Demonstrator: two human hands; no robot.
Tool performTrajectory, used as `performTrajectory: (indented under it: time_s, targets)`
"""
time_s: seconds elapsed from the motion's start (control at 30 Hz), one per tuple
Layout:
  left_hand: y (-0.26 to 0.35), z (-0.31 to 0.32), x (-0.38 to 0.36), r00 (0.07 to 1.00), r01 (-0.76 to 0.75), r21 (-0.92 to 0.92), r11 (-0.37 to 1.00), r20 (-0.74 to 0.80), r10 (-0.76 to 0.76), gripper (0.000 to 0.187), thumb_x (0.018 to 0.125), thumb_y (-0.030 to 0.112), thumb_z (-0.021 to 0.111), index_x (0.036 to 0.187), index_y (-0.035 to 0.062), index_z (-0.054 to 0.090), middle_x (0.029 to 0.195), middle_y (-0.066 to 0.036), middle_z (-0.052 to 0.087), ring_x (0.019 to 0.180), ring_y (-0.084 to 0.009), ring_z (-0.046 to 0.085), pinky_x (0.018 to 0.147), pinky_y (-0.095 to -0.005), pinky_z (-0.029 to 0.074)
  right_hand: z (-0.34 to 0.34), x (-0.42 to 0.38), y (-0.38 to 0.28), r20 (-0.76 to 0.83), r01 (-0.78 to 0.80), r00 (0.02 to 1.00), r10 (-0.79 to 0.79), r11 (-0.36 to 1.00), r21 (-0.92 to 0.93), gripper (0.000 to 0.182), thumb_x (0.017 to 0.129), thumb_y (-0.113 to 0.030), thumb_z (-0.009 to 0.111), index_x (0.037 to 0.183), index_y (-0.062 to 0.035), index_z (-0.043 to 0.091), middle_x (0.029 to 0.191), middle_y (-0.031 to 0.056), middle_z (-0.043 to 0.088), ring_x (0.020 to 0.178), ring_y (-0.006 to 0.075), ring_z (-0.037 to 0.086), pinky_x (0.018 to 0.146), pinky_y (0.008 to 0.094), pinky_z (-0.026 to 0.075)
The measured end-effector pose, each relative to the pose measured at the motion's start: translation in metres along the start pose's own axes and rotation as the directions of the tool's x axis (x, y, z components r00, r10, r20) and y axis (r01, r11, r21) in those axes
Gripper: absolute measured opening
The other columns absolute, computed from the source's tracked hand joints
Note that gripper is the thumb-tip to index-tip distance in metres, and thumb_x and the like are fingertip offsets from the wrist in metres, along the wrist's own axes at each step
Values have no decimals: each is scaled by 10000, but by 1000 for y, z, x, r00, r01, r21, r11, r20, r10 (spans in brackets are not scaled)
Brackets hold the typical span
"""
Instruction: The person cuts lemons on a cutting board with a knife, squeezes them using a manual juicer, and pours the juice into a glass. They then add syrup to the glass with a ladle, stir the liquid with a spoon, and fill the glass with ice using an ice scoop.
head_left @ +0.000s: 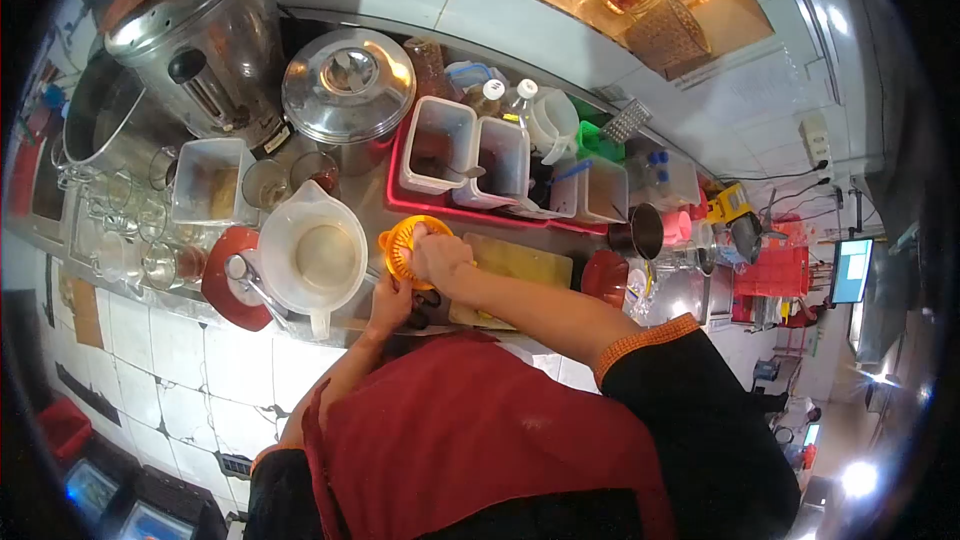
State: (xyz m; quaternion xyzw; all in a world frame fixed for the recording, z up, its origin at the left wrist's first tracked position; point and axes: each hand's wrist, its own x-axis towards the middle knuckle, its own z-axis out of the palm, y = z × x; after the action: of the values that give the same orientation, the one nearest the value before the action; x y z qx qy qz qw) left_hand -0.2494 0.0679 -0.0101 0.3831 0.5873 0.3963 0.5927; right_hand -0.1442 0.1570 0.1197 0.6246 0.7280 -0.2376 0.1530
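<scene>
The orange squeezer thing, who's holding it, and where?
The right hand presses down on top of the round orange plastic juicer; whether fruit is under it cannot be told. The left hand grips the juicer's near edge.

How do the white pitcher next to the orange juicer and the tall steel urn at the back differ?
The white pitcher is plastic, while the steel urn is shiny metal. The pitcher stands open with pale liquid inside; the urn is lidded with a cloth on top. The pitcher sits right by the orange juicer, which both hands work; the urn stands farther back. Both are round.
</scene>
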Motion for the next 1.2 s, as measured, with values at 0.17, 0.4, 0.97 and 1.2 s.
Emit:
performTrajectory:
  time_s: [0.17,0.4,0.97,1.2]
  targets:
    - [19,3,-9,1000,26,-178,984,-1,-27,229,934,181,535,978,-41,565,636,-79,610,568,-158,615,505,-313,486,5,2,31,-12,127,992,-126,991,35,477,910,-454,493,1182,-62,485,1037,219,652,900,397,663,783,517,517]
    - [14,1,-8,996,-56,97,994,-57,62,218,914,155,540,966,-56,560,640,-109,627,515,-185,627,482,-336,516,45,-2,25,-26,91,995,-91,996,-23,495,938,-436,430,1237,-43,474,879,253,654,807,384,676,622,488,542]
    - [2,3,-9,999,29,-91,995,-23,-31,225,905,149,527,969,-67,547,717,-181,622,592,-273,638,546,-390,504,49,-9,47,-201,268,940,-276,961,-65,437,935,-394,451,1150,-19,513,915,247,648,792,402,664,661,477,545]
    - [12,-3,-9,996,-22,-31,999,82,25,199,956,159,479,998,-32,520,726,-114,627,596,-186,627,546,-326,501,27,6,0,70,-60,996,60,998,7,521,898,-478,504,1208,-59,501,962,237,661,858,398,667,716,478,541]
